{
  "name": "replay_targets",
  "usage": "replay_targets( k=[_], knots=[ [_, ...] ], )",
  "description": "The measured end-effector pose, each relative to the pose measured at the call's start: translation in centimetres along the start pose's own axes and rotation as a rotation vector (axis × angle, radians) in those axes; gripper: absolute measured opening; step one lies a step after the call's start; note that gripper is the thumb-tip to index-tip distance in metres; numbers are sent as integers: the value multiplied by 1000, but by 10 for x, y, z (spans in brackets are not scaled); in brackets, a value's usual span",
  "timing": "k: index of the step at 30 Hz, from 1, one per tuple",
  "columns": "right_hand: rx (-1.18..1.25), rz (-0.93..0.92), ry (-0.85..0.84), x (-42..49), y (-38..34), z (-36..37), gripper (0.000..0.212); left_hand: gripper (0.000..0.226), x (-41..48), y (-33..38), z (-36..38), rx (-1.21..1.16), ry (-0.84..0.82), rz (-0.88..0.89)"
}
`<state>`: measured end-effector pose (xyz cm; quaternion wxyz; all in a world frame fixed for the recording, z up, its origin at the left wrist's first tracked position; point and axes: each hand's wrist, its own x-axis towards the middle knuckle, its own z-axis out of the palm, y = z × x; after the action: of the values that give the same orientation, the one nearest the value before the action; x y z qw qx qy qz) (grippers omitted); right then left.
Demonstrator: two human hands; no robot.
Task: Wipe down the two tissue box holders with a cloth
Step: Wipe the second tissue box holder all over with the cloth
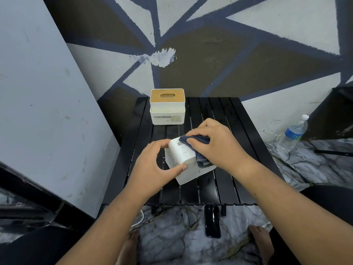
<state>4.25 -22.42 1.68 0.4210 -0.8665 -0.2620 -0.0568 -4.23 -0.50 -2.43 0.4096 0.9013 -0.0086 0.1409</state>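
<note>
Head view. Near holder (pixel 188 165) lies tipped on the table (pixel 240 131), centre-near, skewed to the slats, its opening hidden. Cloth (pixel 193 139) is draped over its top-right edge. Right hand (pixel 215 144) curls round the cloth, pressing down. Left hand (pixel 152 163) pinches the holder's left end. Far holder (pixel 167 106) stands upright far-left, well apart from both hands. Its wooden lid is on and the front tray shows nothing inside. Likely next; the left hand is nearer to it.
</note>
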Motion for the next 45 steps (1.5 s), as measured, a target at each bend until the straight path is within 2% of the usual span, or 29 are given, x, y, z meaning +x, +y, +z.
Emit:
replay_targets(
  k=[4,8,13,18,23,28,33,38,40,45],
  knots=[
    [7,8,26,-3,-3,5,17,67,-1,3,3,-24,37,3],
    [89,52,-21,-3,-4,2,13,65,-3,5,6,-33,53,0],
    [116,114,74,0,-10,12,10,63,-2,11,10,-34,76,6],
    [104,-45,-63,-10,-23,25,12,59,-2,13,12,-53,92,17],
    [-108,25,97,18,-9,15,13,62,-2,14,14,-45,103,-1],
    [-71,-129,-17,10,-15,25,14,58,-1,13,16,-62,116,-7],
    [-106,-5,87,22,-3,8,14,61,1,12,18,-54,111,-21],
    [-74,-188,-12,8,-14,26,16,57,3,12,20,-52,108,-12],
    [-28,-135,-8,12,-7,15,14,59,3,12,19,-41,112,-13],
    [-32,78,198,17,22,-15,9,62,2,14,19,-20,106,-28]
  ],
)
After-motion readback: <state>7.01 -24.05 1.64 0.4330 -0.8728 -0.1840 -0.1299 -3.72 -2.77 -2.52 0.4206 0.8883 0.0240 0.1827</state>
